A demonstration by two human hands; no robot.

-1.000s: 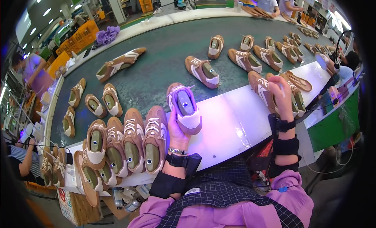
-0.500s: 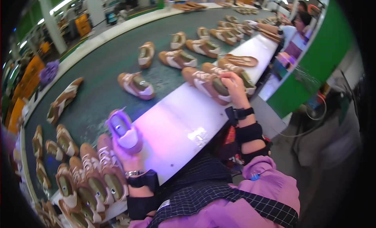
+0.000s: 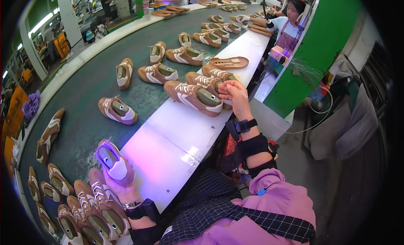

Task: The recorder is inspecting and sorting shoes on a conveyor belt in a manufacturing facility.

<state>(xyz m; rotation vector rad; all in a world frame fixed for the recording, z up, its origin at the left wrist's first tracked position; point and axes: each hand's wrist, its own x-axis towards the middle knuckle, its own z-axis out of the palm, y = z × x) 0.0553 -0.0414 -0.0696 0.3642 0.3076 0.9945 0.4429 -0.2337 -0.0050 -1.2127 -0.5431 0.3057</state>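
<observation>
My left hand (image 3: 122,187) grips a brown-and-white sneaker (image 3: 115,163) from below at its heel end, tilted under violet light above the white ledge. The opening faces me, with an olive lining and a pale spot on the insole. My right hand (image 3: 234,96) hovers at the heels of several matching sneakers (image 3: 195,97) lined up across the ledge. Its fingers are curled together; a thin pale sliver shows by them, too small to name. To the left of my left hand, more laced sneakers (image 3: 103,203) lie packed side by side.
A green conveyor belt (image 3: 90,95) carries scattered sneakers beyond the white ledge (image 3: 168,137). A loose brown sole (image 3: 229,62) lies on the ledge's far part. A green panel (image 3: 311,59) rises at right. A co-worker (image 3: 288,28) works past it.
The view has shifted, so the belt and shoes sit further left and lower. My right hand has drawn slightly back from the sneaker row. My left hand keeps hold of its sneaker.
</observation>
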